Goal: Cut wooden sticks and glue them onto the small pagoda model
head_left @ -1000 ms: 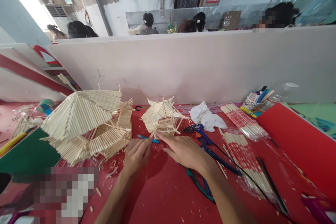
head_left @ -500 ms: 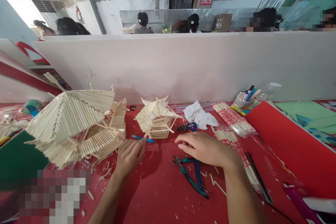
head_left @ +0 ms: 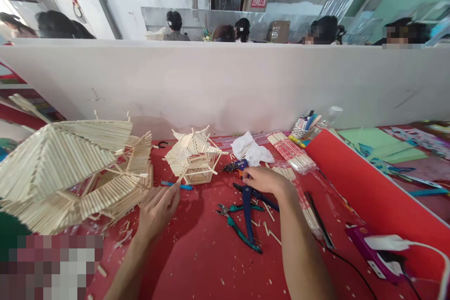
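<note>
My right hand [head_left: 267,181] is curled over the top of a blue glue gun [head_left: 247,206] that lies on the red table [head_left: 197,262]; its dark nozzle points left toward a small stick pavilion model [head_left: 192,156]. My left hand [head_left: 157,208] rests flat on the table with fingers stretched out. Its fingertips lie beside a blue pen [head_left: 177,185], just in front of the small model. Green-handled pliers [head_left: 239,228] lie under the glue gun's handle, between my two forearms.
A large stick-built house model [head_left: 66,168] fills the left side. Behind the right hand lie a crumpled white tissue [head_left: 251,149] and packs of chopsticks [head_left: 291,155]. A pen cup [head_left: 303,127], red board [head_left: 365,187] and power strip [head_left: 376,248] sit right. People sit behind the white partition [head_left: 225,84].
My right hand moved from in front of the small model rightward and closed over the glue gun. The view swung right. My left hand stayed by the blue pen.
</note>
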Motion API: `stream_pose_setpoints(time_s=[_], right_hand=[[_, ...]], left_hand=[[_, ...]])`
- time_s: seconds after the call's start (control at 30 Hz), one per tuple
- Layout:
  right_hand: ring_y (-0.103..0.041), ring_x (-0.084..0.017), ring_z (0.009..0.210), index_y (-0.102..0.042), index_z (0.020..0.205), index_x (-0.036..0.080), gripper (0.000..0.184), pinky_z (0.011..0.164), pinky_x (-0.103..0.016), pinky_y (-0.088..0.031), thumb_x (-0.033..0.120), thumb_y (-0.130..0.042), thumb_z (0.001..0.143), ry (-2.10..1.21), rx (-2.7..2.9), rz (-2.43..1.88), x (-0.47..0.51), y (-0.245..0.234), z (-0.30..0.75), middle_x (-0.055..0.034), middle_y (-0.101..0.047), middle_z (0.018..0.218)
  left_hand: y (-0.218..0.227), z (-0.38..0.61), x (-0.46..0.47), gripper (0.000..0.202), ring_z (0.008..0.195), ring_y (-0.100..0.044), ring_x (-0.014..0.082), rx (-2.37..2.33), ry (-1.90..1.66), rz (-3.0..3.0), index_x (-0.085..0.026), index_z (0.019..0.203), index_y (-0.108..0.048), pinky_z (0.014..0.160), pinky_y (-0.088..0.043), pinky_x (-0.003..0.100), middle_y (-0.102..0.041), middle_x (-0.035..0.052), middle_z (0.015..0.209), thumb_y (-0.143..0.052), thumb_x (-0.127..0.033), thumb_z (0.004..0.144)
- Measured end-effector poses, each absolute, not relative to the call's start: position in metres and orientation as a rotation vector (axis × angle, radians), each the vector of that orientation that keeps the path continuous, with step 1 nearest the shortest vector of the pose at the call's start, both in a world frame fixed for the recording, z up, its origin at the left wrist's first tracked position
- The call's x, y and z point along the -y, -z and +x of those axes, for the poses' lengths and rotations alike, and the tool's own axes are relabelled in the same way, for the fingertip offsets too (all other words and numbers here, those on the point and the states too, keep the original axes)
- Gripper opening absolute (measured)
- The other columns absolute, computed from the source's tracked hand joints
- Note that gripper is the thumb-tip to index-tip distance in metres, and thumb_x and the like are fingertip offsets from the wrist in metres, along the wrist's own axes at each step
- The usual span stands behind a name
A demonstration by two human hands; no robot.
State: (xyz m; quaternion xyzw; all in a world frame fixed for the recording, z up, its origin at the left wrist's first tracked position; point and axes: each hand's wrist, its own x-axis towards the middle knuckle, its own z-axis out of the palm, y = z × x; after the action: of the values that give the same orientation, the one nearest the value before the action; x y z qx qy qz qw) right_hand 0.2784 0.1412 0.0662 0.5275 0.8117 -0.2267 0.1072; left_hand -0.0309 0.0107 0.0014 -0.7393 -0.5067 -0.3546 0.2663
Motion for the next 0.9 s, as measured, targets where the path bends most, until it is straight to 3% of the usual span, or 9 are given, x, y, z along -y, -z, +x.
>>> stream_pose_setpoints(time_s=[0.3, 0.6, 0.9], right_hand=[[-0.069, -0.022, 0.097, -0.071, 0.104, 0.020, 0.018, 0.070, -0.026, -0.038, 0.027, -0.056, 0.097, 0.636, -2.395, 1.529, -0.149, -0.055, 0.279, -0.0075, -0.075, 0.107], [-0.069, -0.022, 0.098, -0.075, 0.097, 0.023, 0.013, 0.070, -0.026, -0.039, 0.027, -0.063, 0.092, 0.613, -2.496, 1.261, -0.139, -0.049, 0.241, -0.0059, -0.077, 0.103], [-0.069, -0.025, 0.101, -0.070, 0.107, 0.019, 0.018, 0.076, -0.029, -0.043, 0.027, -0.055, 0.098, 0.492, -2.578, 1.485, -0.145, -0.053, 0.268, -0.0087, -0.075, 0.107]], left_hand=[[-0.003, -0.032, -0.010, 0.013, 0.055, -0.054, 0.0129, 1.347, 0.891, -1.980, -0.018, 0.103, -0.066, 0.064, -0.041, 0.028, -0.056, -0.0050, 0.059, -0.066, -0.011, 0.092], [0.000, -0.032, -0.011, 0.017, 0.055, -0.054, 0.0117, 1.369, 0.911, -1.987, -0.018, 0.106, -0.065, 0.063, -0.041, 0.027, -0.058, -0.0043, 0.061, -0.063, -0.010, 0.092], [0.003, -0.032, -0.011, 0.017, 0.057, -0.058, 0.0126, 1.373, 0.947, -1.990, -0.018, 0.108, -0.065, 0.065, -0.043, 0.027, -0.061, -0.0033, 0.063, -0.064, -0.011, 0.092]])
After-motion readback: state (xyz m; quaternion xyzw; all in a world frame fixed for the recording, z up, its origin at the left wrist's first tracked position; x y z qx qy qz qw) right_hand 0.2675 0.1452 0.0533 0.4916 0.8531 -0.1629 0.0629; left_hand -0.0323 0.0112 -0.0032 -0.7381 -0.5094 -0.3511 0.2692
